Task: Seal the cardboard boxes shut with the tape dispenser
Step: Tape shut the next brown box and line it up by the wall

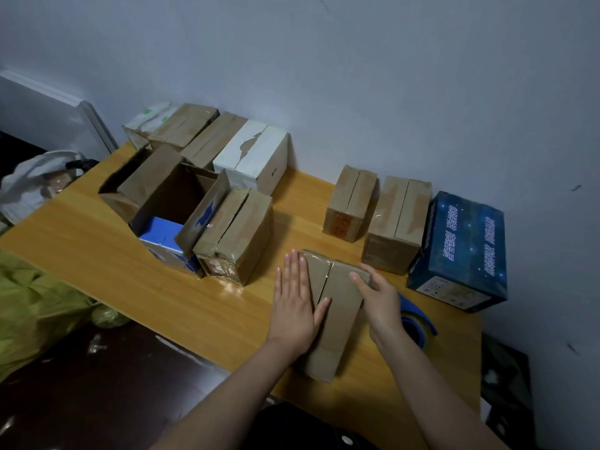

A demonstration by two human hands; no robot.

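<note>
Box [341, 316], brown, at near table [181, 297] edge; flaps closed, seam running away from us. Our left hand [297, 297]: flat, fingers straight and together, pressing left flap. Our right hand [378, 300]: fingers curled over right edge, gripping box. Dispenser [418, 319], blue, on table just beside our right wrist, partly hidden, untouched. Open box [168, 203] far left. Blue box [461, 251] far right.

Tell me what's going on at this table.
A person is closing up a small box at the front of the wooden table. The left hand presses flat on its left flap while the right hand grips its right edge. The blue tape dispenser lies beside the right hand, not picked up.
</note>
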